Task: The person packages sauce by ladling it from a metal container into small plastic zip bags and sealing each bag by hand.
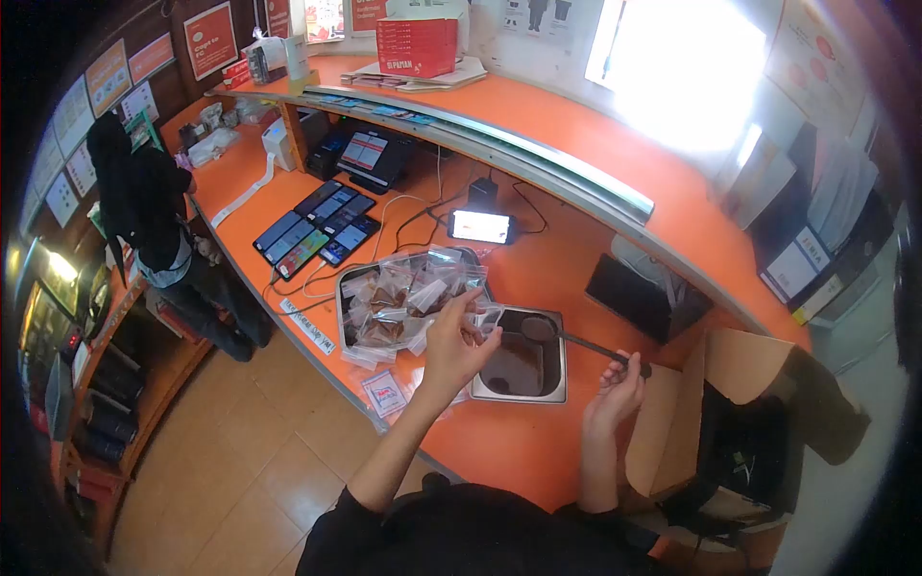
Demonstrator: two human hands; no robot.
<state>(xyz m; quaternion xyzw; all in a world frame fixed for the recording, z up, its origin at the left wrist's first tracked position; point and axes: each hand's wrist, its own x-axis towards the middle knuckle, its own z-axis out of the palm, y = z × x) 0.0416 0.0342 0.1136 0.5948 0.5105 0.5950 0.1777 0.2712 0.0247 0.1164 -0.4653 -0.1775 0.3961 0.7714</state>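
My left hand (454, 348) pinches a small clear plastic bag (488, 315) at the near-left edge of a steel pan (477, 392). My right hand (615, 396) is closed around the handle of a long dark spoon (591, 345). The spoon's round bowl is over the pan, by the bag. Brown contents (519, 370) lie in the pan; whether they are powder or sauce I cannot tell. Just left of it, a steel tray (340, 312) is heaped with small clear bags (399, 298) of something brown. Flat packets (384, 394) lie by the counter's near edge.
Several phones and tablets (312, 230) lie on the orange counter, with a lit phone (481, 227) and cables behind the pan. An open cardboard box (663, 432) stands at my right. A raised shelf (538, 158) runs behind. Another person (154, 211) stands at far left.
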